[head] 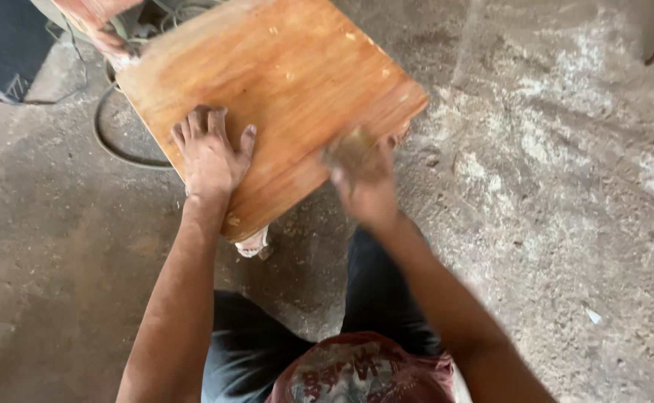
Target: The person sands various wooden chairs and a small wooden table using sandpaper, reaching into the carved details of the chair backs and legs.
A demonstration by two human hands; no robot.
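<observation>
Dusty concrete floor fills the view, streaked with pale powder on the right and darker on the left, with a loop of cable lying behind the work. A square wooden board, orange-brown and glossy in patches, sits tilted across the upper middle of the picture, raised off the floor on something hidden beneath it; a pale block peeks out under its near edge.

The left hand lies flat on the board near its left corner, fingers spread wide and pressing down, gripping nothing. The right hand is at the board's near right edge, blurred by motion; its fingers seem curled around a small brownish pad or scrap, probably an abrasive, though the blur leaves the object uncertain. Pale scuffed patches on the surface and the dust below fit a rubbing action.

To do this well, I judge that the flat hand should bear firmly so the board cannot pivot on its hidden support. Strokes are best kept along the grain, with even pressure, and lightened at the edge so the corner is not rounded over. The 2 hands should stay well apart, keeping the spread fingers out of the stroke.
</observation>
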